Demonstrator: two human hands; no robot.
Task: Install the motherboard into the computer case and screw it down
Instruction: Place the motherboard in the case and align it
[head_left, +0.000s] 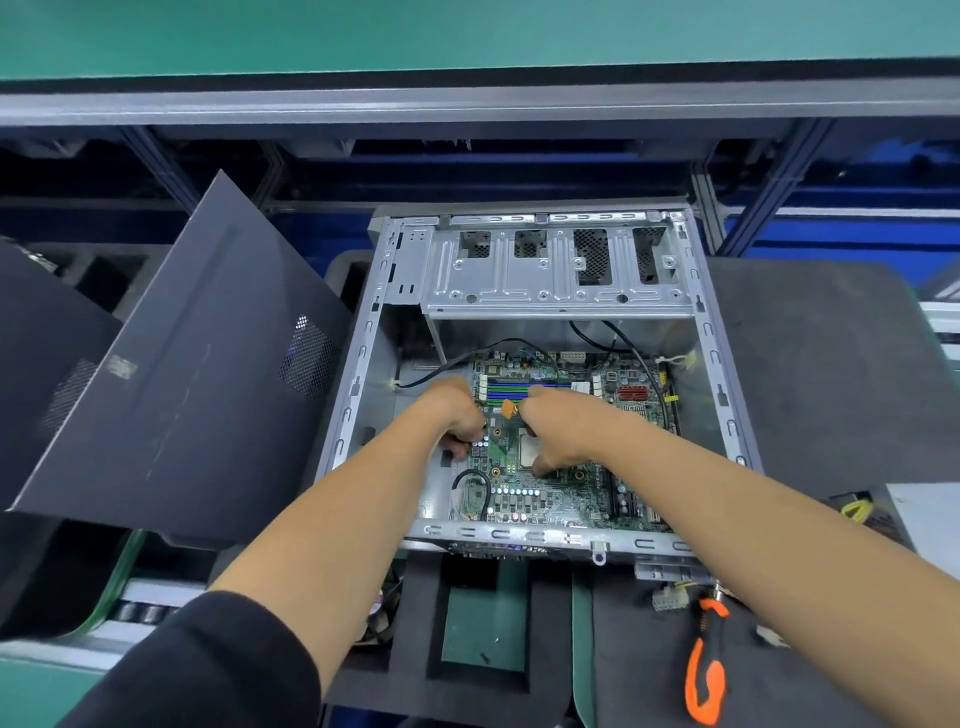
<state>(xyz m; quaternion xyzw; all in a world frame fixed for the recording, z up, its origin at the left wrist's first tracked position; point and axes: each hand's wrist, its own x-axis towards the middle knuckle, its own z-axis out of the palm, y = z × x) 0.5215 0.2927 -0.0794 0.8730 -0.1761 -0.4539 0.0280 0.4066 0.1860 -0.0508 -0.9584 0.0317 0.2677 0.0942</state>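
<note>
Orange-handled pliers lie lower right on the bench. Mid-frame, the left hand curls at the motherboard edge inside the computer case; the right hand presses it, grip contents unclear. Side panel leans at left.

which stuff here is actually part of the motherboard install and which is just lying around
In the job: motherboard, computer case, left hand, right hand, orange-handled screwdriver.
Lying about: dark side panel, black foam pads, loose white connector.
</note>
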